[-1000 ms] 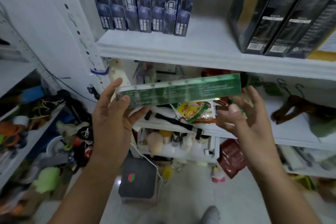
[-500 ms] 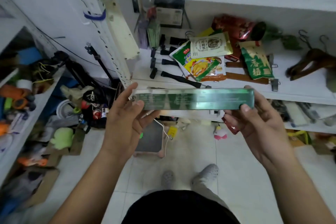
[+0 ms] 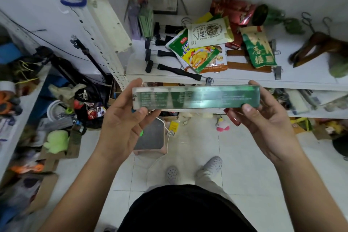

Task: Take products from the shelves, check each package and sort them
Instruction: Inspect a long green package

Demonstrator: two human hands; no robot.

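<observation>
Long green box (image 3: pixel 195 98) held level btwn both hands, printed side up toward the camera, text too blurred to read. L hand (image 3: pixel 122 122) pinches the box's left end: thumb on the near edge, fingers wrapped behind, one tip showing over the far edge. R hand (image 3: pixel 263 120) grips the right end the same way, thumb on the near corner, fingers curled behind. Just beyond the fingertips: white shelf (image 3: pixel 301 73) w/ snack packets (image 3: pixel 203 56). Below the wrists: tiled floor (image 3: pixel 244 156), grey shoes (image 3: pixel 212 164).
</observation>
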